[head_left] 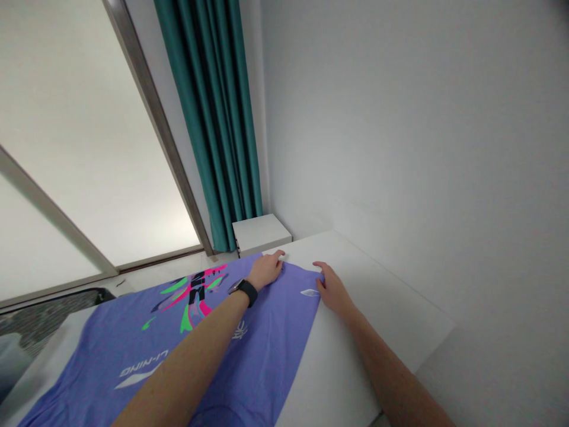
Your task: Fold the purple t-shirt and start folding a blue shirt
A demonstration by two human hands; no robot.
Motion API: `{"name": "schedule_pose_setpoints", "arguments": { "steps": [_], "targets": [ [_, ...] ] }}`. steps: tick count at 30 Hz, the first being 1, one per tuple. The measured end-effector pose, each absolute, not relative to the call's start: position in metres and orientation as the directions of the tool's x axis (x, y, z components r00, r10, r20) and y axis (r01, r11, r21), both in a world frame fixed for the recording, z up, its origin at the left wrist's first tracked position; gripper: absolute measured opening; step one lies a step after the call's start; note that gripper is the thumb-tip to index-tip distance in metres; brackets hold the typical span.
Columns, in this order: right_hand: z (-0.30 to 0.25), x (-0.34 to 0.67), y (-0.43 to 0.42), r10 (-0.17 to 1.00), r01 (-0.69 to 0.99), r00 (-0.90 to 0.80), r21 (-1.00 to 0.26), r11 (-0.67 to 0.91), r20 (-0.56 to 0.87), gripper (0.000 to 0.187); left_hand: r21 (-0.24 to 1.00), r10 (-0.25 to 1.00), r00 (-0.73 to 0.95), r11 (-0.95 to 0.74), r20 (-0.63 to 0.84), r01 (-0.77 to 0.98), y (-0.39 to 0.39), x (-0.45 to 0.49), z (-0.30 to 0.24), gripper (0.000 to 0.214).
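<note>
Frosted window (89, 148) well left of the white table (377, 314), teal curtain (217, 118) behind its far left corner, and a small white cabinet (262, 232) just beyond its far edge.

Purple T-shirt (133, 344) lies spread flat on the left half of the table. Its long axis runs diagonally from the near left corner toward the far middle. The coloured print (193, 290) and the lettering face up and read upside down from my side (so the top probably points toward me).

Left hand (265, 271), with a watch (245, 290) on the wrist, rests palm down on the shirt's far end, fingers loosely extended and gripping nothing. Right hand (332, 290) sits at the shirt's right far corner, fingertips on the cloth edge. I cannot tell whether they are pinching or only pressing. Bare table to its right, then the plain wall (422, 118).

Risk, as I judge it: an uneven pull between the two hands would skew the far edge and wrinkle it. The near left part lies close to the table's edge, so a drag that way could slide it off.
</note>
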State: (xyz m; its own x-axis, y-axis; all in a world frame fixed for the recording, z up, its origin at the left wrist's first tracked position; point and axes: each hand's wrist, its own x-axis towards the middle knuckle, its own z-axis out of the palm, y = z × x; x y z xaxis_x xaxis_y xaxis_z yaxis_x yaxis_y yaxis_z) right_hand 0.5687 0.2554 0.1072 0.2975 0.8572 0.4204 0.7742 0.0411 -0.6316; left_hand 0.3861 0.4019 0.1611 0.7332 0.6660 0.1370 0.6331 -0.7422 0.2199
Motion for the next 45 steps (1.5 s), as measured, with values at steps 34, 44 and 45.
{"name": "schedule_pose_setpoints", "arguments": {
  "steps": [34,44,45],
  "targets": [
    [0.121,0.561,0.246,0.862,0.961,0.270,-0.182,-0.210,0.429,0.035,0.160,0.445,0.874,-0.894,0.195,0.419,0.254,0.304,0.140,0.064],
    [0.105,0.527,0.250,0.976,0.993,-0.032,-0.102,0.055,0.216,0.051,0.214,0.363,0.927,-0.917,0.099,0.337,0.232,0.308,0.132,0.062],
    [0.104,0.531,0.250,0.980,0.995,0.011,-0.102,0.009,0.198,0.052,0.215,0.361,0.927,-0.918,0.101,0.334,0.232,0.307,0.133,0.061]
  ]
}}
